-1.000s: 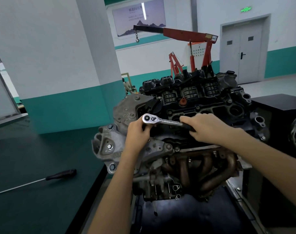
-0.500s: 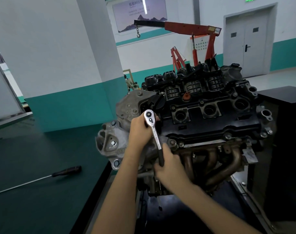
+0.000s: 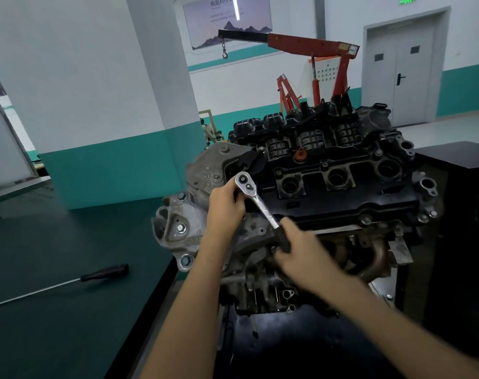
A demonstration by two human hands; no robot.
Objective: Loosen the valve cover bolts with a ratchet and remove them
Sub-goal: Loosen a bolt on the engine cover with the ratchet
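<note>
Head view: the left hand [image 3: 226, 206] curls round the head of the ratchet [image 3: 256, 199] at the left corner of the valve cover [image 3: 342, 198]. The right hand [image 3: 301, 250] grips the handle. The bolts [image 3: 366, 220] along the front edge sit in place, so most of the work seems left.

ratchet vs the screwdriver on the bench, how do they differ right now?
The ratchet is in use: the left hand holds it at the head, over the engine, and the right hand grips its handle. The screwdriver lies untouched on the green bench.
The ratchet has a flat chrome shank and a round head. The screwdriver has a long thin shaft.
Both have dark handles.
</note>
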